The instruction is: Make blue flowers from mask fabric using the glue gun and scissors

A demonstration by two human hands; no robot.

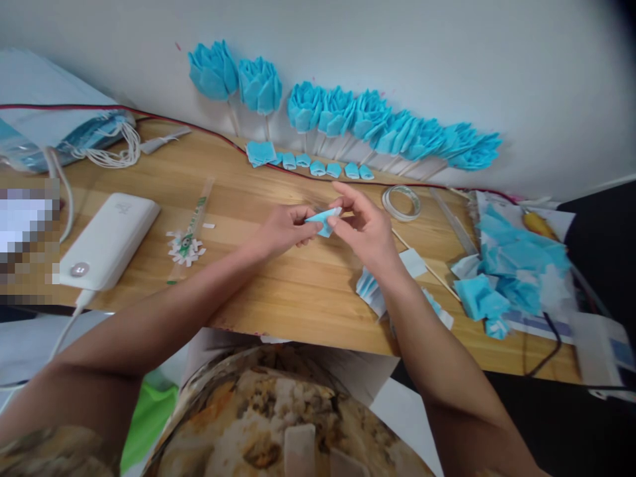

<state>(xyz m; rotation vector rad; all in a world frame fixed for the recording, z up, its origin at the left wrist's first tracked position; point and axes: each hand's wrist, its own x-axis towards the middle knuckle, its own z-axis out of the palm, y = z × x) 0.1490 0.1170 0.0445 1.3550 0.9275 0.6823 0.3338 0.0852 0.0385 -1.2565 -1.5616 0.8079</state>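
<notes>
Above the middle of the wooden table, both of my hands pinch one small folded piece of blue fabric [324, 219] with a white side showing. My left hand [291, 227] grips its left end between thumb and fingers. My right hand [365, 228] grips the right end, with its index finger raised. Behind the hands lie several small folded blue petals [332, 170] in a row and a stack of blue squares [261, 153]. Loose blue and white pieces [370, 291] lie under my right forearm.
Blue fabric flowers on sticks [370, 116] lean along the wall. At right are a roll of tape [401, 203], a thin stick [427, 265], a ruler [453, 222] and blue scraps [521, 258]. A white power bank [110, 240] and tape-covered strip [191, 228] lie left.
</notes>
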